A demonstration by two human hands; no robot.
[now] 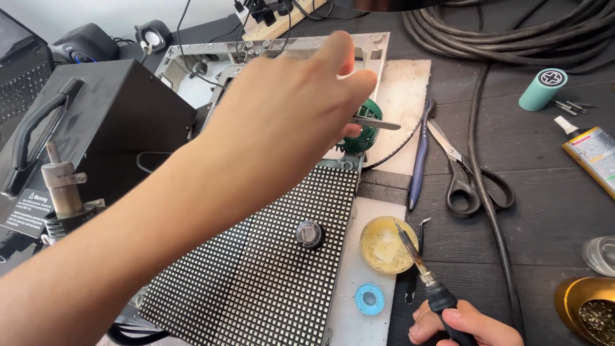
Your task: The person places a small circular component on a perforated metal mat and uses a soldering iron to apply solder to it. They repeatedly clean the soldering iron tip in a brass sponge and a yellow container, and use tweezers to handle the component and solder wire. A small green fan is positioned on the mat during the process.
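Two hands are at work over a crowded table [544, 160]. The left hand [288, 102] reaches across the upper middle of the frame, its fingers [359, 83] pinched together on thin metal tweezers [378, 124], whose tip points right, above a green round part [366, 133]. The right hand [461, 323], at the lower right, has its fingers closed around the dark handle of a soldering iron [419, 263]; the iron's tip sits over a yellow round tin [387, 245].

Below the left forearm lies the LED panel [269, 256], a black grid of dots filling the lower middle, with a small dark cylinder [309, 234] standing on it.

The main risk, as I judge it, is the iron. Its tip is near the panel's edge and close to a blue ring [370, 299]; a slip of the right hand could scorch either one. The left forearm passes low over the panel, so a drop of the elbow could knock the cylinder over or press on the dots.

The tweezers are held far out at arm's length, where a small tremor could let them slide or drop. Scissors [471, 179] and a blue pen [419, 160] lie just right of centre, and thick cables [512, 38] run along the upper right, any of which could snag a sleeve or wrist.
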